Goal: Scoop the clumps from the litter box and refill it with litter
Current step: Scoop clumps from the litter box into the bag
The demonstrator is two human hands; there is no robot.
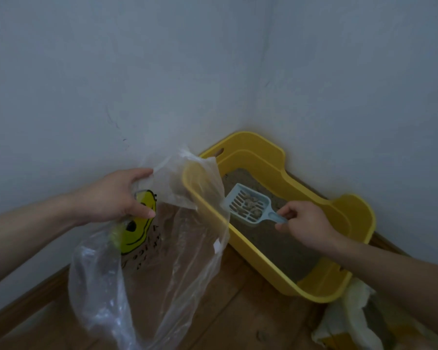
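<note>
Two hands: left hand [116, 195] grips one plastic bag [147, 261]; right hand [305, 223] holds one scoop [248, 204], clumps inside, over one litter box [339, 215].

Between left hand [116, 195] and right hand [306, 223]: litter box [253, 256] rim, plastic bag [147, 261] draped over it. Beyond both, walls [137, 72] block; floor [225, 311] nearside open.

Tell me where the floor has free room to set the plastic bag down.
Bare wooden floor lies between the plastic bag, the litter box and the crumpled white bag. A second strip runs along the left baseboard. The wall corner is crowded by the box.
</note>
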